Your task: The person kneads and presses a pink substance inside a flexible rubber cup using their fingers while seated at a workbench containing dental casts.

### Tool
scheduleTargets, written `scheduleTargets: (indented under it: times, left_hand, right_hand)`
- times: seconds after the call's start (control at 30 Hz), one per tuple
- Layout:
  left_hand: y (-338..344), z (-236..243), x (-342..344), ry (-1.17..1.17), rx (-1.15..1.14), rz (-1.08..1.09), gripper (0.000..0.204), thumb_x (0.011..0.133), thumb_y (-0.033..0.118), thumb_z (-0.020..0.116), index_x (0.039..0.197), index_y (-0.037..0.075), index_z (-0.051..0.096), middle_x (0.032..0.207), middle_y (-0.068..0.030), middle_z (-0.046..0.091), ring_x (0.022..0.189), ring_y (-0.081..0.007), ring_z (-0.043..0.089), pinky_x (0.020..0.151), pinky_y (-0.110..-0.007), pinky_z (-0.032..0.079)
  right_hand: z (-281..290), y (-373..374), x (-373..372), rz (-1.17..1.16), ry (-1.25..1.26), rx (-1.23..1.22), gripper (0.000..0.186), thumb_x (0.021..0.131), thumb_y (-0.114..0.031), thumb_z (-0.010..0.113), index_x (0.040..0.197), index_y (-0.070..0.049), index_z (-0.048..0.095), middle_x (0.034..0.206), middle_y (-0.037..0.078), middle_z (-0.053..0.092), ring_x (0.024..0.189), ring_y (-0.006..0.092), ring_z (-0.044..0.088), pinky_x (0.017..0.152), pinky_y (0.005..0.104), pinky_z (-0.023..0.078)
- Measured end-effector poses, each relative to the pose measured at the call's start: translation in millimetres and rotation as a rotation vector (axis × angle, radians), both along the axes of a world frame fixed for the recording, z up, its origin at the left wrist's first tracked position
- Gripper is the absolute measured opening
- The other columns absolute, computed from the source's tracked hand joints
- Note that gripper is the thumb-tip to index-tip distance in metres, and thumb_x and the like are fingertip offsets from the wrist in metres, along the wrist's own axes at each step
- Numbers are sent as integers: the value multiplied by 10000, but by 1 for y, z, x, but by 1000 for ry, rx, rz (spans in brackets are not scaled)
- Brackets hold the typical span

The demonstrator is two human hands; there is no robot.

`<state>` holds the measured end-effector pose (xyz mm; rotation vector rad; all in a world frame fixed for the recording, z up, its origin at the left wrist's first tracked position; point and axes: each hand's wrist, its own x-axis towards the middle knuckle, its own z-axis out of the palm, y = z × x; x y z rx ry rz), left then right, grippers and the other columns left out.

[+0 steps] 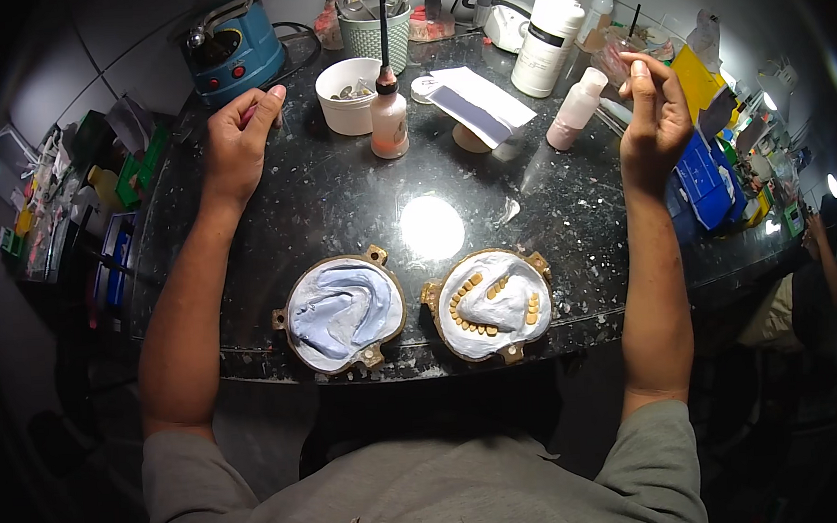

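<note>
Head view: a glossy black bench (pixel 340 209), flecked with white, spreads between two bare forearms.
Blue machine: a boxy blue casing (pixel 242 58) with red buttons stands far left, just beyond the left hand.
Flask halves: two round brass-coloured metal rings packed with plaster lie face up at the near edge, side by side but apart, neither hand on them. The left half (pixel 345 313) shows a bluish horseshoe-shaped channel; the right half (pixel 492 307) carries teeth. Each would best be steadied by its metal lugs, fingertips off the plaster.
Left hand: far left, the left hand (pixel 244 129) is curled narrow, thumb along the fingers; I cannot tell whether it holds anything.
Right hand: far right, the right hand (pixel 655 116) has thumb and forefinger drawn close; whether anything is pinched there, I cannot tell.
White bottle: a tall white plastic bottle (pixel 542 56) stands far right of centre.
Stemmed bottle: a translucent bottle with orange-pink contents (pixel 390 132) stands far, near centre; its upright black stem looks easy to knock, so gripping the body seems safer.
Yellow teeth: small yellowish teeth (pixel 460 302) sit in broken rows; a light touch seems wise around them.
</note>
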<state>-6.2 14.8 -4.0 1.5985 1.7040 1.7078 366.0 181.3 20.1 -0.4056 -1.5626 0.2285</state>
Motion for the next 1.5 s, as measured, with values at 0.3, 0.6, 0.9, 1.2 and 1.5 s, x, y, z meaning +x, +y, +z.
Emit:
scheduleTargets:
  times: [0.3, 0.6, 0.9, 1.2, 1.5]
  left_hand:
    - [0, -1, -4, 11, 59, 45, 416, 993, 255, 638, 634, 74, 535, 618, 107, 375, 582, -3, 288, 530, -221, 229]
    - [6, -8, -10, -21, 181, 46, 112, 1014, 190, 567, 1000, 81, 581, 636, 136, 355, 508, 37, 277, 451, -169, 212]
    - [5, -8, -12, 17, 213, 23, 105, 1008, 156, 537, 1049, 61, 554, 632, 116, 379, 504, 29, 288, 447, -175, 224]
    - [2, -5, -10, -64, 177, 8, 115, 1016, 185, 536, 993, 77, 567, 612, 108, 374, 487, 16, 287, 442, -182, 233]
    - [4, -6, -9, -36, 183, 24, 210, 1034, 243, 550, 863, 123, 569, 606, 119, 349, 491, 26, 259, 442, -185, 200]
  right_hand:
    - [0, 0, 0, -4, -4, 5, 180, 979, -124, 575, 1015, -24, 719, 823, 8, 656, 737, 62, 559, 693, 212, 443]
    - [1, -2, 0, 10, -2, -5, 179, 973, -117, 573, 1021, -26, 719, 822, 4, 646, 738, 63, 550, 689, 212, 436]
    - [1, -2, -1, 11, 0, -7, 179, 978, -129, 579, 1018, -28, 721, 831, 7, 655, 740, 61, 553, 691, 209, 436]
    - [1, -2, -1, 11, 0, -5, 180, 979, -125, 574, 1021, -26, 719, 840, 8, 662, 741, 61, 557, 692, 208, 438]
    - [1, -2, -1, 2, -4, -2, 182, 979, -131, 574, 1021, -30, 720, 836, 9, 663, 739, 61, 560, 688, 209, 443]
